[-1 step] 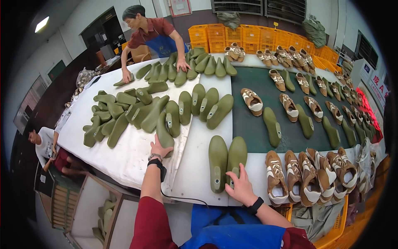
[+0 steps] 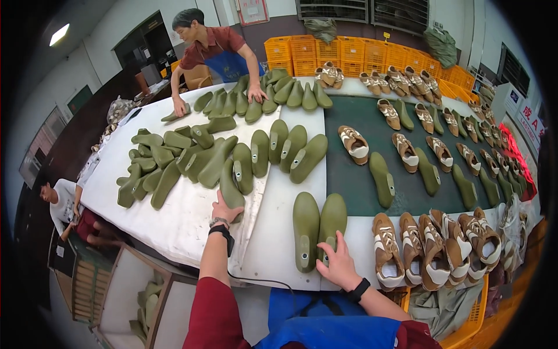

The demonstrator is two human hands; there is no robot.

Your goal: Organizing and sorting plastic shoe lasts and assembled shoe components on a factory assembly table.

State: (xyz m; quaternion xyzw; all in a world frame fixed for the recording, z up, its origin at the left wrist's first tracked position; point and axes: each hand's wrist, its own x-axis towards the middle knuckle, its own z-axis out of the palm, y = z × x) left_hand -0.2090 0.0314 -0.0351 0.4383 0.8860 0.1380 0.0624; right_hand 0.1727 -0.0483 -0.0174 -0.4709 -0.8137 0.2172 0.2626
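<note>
My left hand (image 2: 226, 209) is closed round the near end of a green shoe last (image 2: 231, 185), at the edge of a heap of similar lasts (image 2: 168, 154) on the white cloth. Two more green lasts lie side by side in front of me, toes pointing away. My right hand (image 2: 339, 263) grips the near end of the right one (image 2: 333, 216), thumb and fingers on either side of it. Beside it, the left one (image 2: 306, 224) lies untouched. Several lasts (image 2: 308, 157) stand in a slanting row beyond them.
Brown-and-white sneakers (image 2: 388, 247) line the near right. A green conveyor belt (image 2: 354, 180) carries sneakers and lasts. Across the table a co-worker (image 2: 218, 55) handles lasts; another person (image 2: 64, 203) sits at left. Orange crates (image 2: 351, 52) stand behind, and a bin (image 2: 119, 291) of lasts below left.
</note>
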